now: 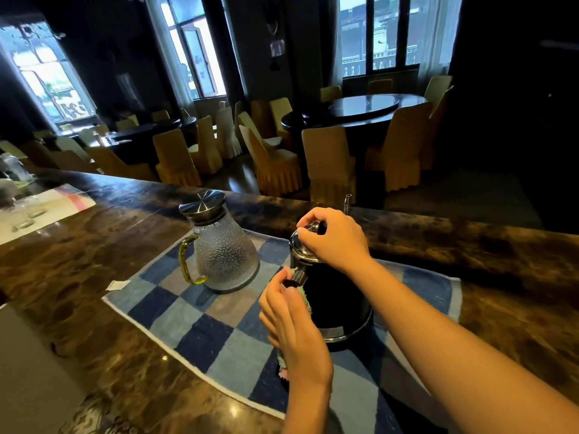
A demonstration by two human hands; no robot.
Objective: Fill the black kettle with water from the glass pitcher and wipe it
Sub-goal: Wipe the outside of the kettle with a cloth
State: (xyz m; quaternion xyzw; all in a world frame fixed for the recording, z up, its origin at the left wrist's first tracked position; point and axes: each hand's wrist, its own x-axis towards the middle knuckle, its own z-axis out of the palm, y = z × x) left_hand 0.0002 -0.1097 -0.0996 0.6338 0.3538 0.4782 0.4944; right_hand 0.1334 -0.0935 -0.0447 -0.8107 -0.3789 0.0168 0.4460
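Black kettle (336, 303); blue-checked mat (200, 324); yellow-handled pitcher (224, 255); brown marbled counter (78, 264).

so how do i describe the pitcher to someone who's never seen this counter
Find the brown marble counter and the blue checked towel spread on it. The pitcher stands on the towel's far left part, left of the black kettle. Unlike the kettle it is see-through: dimpled glass, flat steel lid, yellow-green handle.

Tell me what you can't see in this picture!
Head view:
- Water inside the black metal kettle: its dark walls and silver lid hide it.
- The lid knob: the right hand covers most of it.
- The pastel fluffy cloth: mostly behind the left hand.
- Water level in the dimpled glass pitcher: bumpy glass blurs it.
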